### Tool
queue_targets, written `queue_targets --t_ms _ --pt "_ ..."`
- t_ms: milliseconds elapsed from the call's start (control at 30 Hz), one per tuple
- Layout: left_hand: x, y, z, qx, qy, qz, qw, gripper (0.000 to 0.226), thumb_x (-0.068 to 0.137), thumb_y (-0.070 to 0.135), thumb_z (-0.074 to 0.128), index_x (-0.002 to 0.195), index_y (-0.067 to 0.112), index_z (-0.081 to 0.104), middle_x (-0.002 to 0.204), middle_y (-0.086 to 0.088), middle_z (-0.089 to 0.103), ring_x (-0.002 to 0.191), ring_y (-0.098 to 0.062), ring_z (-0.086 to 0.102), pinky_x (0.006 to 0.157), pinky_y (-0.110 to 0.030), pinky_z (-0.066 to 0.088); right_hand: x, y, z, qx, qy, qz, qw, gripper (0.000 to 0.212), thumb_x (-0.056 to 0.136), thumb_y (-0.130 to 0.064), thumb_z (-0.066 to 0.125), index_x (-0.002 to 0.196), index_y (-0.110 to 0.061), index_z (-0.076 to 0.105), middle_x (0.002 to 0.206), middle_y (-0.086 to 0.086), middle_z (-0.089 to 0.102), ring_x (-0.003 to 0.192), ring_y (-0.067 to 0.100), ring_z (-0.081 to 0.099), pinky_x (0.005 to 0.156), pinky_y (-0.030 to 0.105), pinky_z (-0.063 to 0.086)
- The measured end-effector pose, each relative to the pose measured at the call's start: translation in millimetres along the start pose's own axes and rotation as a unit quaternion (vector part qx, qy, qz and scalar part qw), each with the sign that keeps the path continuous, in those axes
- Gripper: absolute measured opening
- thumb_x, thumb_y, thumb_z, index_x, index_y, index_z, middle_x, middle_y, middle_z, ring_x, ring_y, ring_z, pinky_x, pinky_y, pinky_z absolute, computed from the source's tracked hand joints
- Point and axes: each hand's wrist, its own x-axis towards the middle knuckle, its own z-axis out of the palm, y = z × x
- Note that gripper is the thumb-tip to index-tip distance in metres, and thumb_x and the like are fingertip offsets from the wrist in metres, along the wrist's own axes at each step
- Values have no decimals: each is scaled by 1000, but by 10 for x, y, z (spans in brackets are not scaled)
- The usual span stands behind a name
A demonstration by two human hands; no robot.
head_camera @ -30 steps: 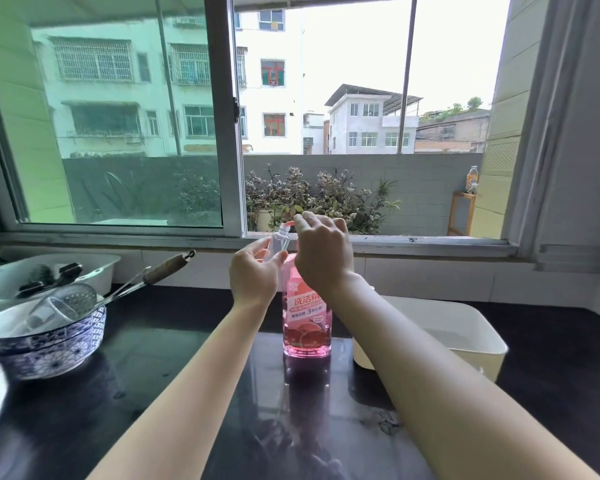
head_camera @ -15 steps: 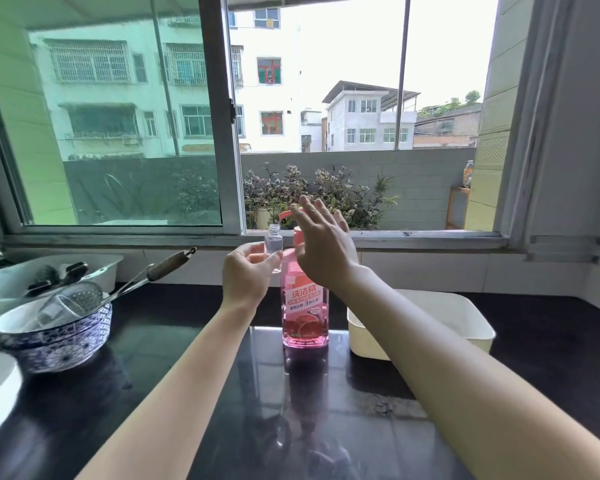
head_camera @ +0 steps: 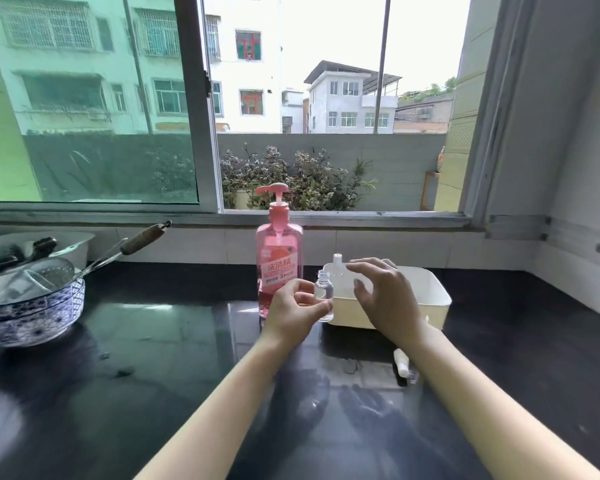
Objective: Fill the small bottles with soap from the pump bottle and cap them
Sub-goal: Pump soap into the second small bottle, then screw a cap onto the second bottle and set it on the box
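While the left hand (head_camera: 291, 311) pinches the light, slick vial (head_camera: 324, 299) mid-body, the right hand (head_camera: 385, 299) hovers open, empty.

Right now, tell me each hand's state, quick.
Left hand: closed on the small clear plastic bottle, uncapped.
Right hand: open, empty, fingers spread beside the bottle.

Home kitchen: dark glossy countertop (head_camera: 136, 358), tiled backsplash, sliding window (head_camera: 194, 109) at 12 o'clock. Patterned bowl (head_camera: 32, 313) with strainer (head_camera: 54, 271) at 9 o'clock; dish-soap pump bottle (head_camera: 279, 258) centre.
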Motion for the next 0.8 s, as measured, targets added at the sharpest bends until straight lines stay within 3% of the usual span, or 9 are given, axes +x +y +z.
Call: queue_targets --t_ms 133,200,300,433,600,700,800 --pt "-96 -108 238 12 -50 -6 999 26 73 14 75 87 19 54 80 -3 64 70 -10 61 59 -11 48 -248 112 -142 -39 -29 50 998 17 83 -5 63 95 -12 72 93 3 72 78 23 67 67 31 53" --pt "-124 -184 319 25 -56 -10 998 25 72 14 75 86 16 55 79 -3 65 69 -12 62 60 -13 51 -347 144 -193 -98 -96 96 986 12 84 -13 59 91 -13 68 92 4 69 84 26 65 66 31 50" --pt "-134 -290 371 71 -66 -6 995 31 69 20 76 93 10 59 88 -11 70 80 -20 68 77 -31 55 -435 111 -297 -194 -216 161 943 11 84 -24 59 81 -14 54 96 6 65 92 28 61 63 29 41" --pt "-162 -344 404 103 -73 15 992 31 67 22 79 90 11 61 86 -6 70 76 -14 66 75 -26 54 -497 72 -314 -233 -298 208 902 8 84 -20 59 85 -15 52 107 10 62 97 28 60 64 28 40" --pt "-200 -354 434 137 -73 52 987 27 69 23 77 89 17 61 79 1 67 75 -12 66 77 -25 56 -510 66 -330 -217 -277 204 913 11 82 -14 55 92 -14 59 100 9 63 93 30 61 64 29 41" --pt "-213 -382 433 136 -72 60 986 26 69 23 77 90 17 62 78 2 67 75 -13 67 77 -28 56 -408 88 -499 -101 -184 191 959 11 81 -20 58 88 -16 65 88 6 68 78 24 61 59 27 43" --pt "-222 -394 433 134 -72 60 987 24 70 24 75 89 17 63 78 3 68 75 -12 67 77 -29 56 -231 50 -763 19 -191 164 968 14 84 -21 62 95 -19 71 90 1 63 75 6 57 63 21 43"
